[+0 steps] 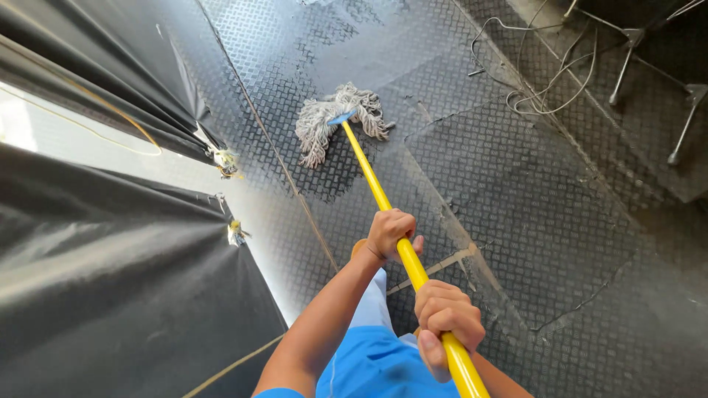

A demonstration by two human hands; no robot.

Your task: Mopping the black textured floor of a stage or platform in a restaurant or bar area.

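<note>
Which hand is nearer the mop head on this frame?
Left. The left hand grips the yellow handle farther down, closer to the mop head on the floor. The right hand grips the handle higher up, behind the left.

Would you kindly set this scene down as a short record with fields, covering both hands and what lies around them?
left hand: wrapped around the mop handle, the farther grip from the camera
right hand: wrapped around the same yellow handle, nearer the camera
mop head: pale strings spread flat on the floor
floor: dark metal sheet with a raised tread pattern
left side: black plastic sheeting
top right: loose cables and metal stand legs
clothing: blue garment
</note>
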